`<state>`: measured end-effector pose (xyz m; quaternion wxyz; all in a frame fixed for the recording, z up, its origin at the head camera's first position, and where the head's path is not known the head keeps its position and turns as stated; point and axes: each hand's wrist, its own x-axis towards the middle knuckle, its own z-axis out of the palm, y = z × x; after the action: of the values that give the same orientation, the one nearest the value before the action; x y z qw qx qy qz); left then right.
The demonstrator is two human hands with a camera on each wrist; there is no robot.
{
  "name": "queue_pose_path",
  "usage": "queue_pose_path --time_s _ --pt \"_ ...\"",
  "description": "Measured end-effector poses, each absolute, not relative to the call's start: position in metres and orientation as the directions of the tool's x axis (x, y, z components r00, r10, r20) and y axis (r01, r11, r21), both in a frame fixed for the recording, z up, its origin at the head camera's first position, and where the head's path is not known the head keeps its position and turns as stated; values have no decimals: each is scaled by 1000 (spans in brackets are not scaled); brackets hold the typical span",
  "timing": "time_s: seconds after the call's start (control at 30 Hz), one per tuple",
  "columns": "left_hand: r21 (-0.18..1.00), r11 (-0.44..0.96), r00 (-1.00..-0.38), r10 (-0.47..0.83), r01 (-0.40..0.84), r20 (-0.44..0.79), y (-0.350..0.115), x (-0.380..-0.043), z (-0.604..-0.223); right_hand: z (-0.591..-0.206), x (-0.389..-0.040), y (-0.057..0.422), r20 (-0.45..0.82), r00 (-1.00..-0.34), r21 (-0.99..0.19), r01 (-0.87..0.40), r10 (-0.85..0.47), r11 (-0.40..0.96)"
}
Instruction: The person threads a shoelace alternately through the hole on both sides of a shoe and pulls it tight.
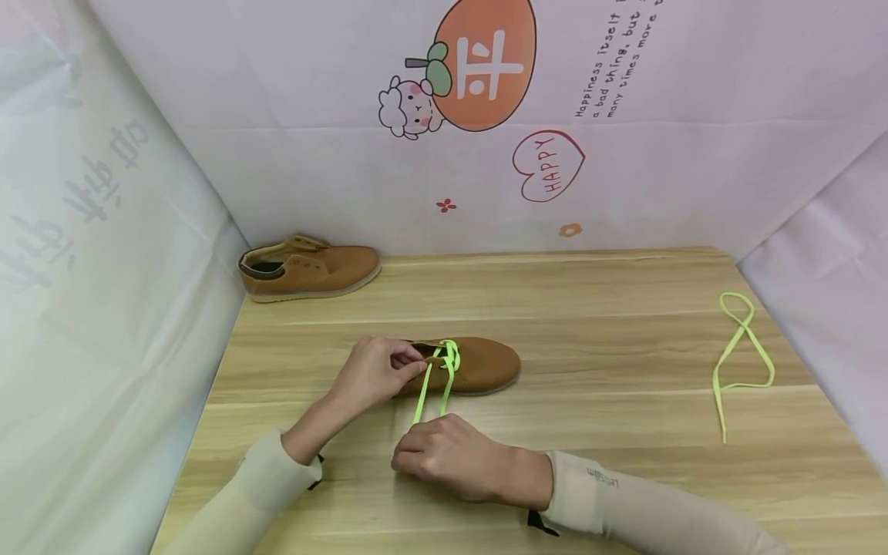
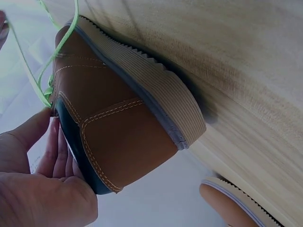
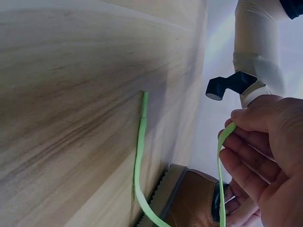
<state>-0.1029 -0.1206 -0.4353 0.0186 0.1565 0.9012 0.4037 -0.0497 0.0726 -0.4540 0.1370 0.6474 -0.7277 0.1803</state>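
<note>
While the near shoe lay mid-table, both hands were at its lacing.

Shoe: the brown shoe (image 1: 479, 364) lay on the wooden table (image 1: 590, 308), toe toward the person's right, its heel cradled by the left hand.
Lace: the neon green lace (image 1: 435, 381) was threaded through the eyelets near the shoe's opening, two strands trailing toward the person.
Left hand: the left hand (image 1: 375, 372) had its fingers curled at the collar, fingertips pinching at the lace beside the eyelets; from the left wrist view the fingers (image 2: 57, 151) lay pressed together against the heel.
Right hand: the right hand (image 1: 451, 456) rested on the table in front of the shoe, thumb and fingers pinching one strand; the other strand lay loose on the wood (image 3: 139, 142).
Step in hand: seemingly lacing the shoe, with the lower eyelets done.
Next move: probably calls for steadying the shoe and guiding the pinched end to an eyelet.
Elsewhere: a second brown shoe (image 1: 308, 267) stood unlaced at the back left; a spare green lace (image 1: 742, 354) lay well apart on the right.
</note>
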Motion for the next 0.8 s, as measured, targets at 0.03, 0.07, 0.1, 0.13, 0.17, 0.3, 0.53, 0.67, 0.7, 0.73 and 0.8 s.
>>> queue_pose_path --time_s 0.03,0.07,0.1,0.13,0.17,0.3,0.53,0.67,0.7,0.73,0.8 --pt "742 617 -953 288 263 99 -121 -103 -435 -454 -50 73 427 -122 -73 -992 -896 100" --pt "751 606 -955 278 261 108 -121 -103 -435 -455 -50 73 420 -123 -69 -992 -899 104" --pt "758 597 -957 265 261 120 -122 -103 -435 -455 -50 73 414 -124 -61 -992 -902 108" --pt "765 590 -959 250 259 132 -122 -103 -435 -456 -49 73 409 -125 -51 -992 -904 114" --pt "769 581 -959 239 266 151 -123 -103 -435 -456 -49 73 402 -126 -42 -992 -907 120" --pt "770 554 -948 203 318 245 -124 -106 -436 -457 -49 74 382 -136 -32 -991 -914 133" --pt "698 584 -908 218 414 357 -121 -113 -438 -459 -50 74 360 -97 55 -991 -928 125" --pt "635 649 -906 256 419 337 -120 -117 -440 -458 -49 76 331 -81 68 -992 -940 110" --pt "620 663 -906 264 419 330 -119 -117 -440 -458 -49 77 322 -80 66 -992 -943 106" --pt "608 677 -908 270 416 321 -119 -118 -441 -458 -48 78 314 -77 63 -993 -946 102" --pt "588 695 -909 279 414 309 -119 -119 -443 -458 -48 81 300 -71 69 -993 -951 95"
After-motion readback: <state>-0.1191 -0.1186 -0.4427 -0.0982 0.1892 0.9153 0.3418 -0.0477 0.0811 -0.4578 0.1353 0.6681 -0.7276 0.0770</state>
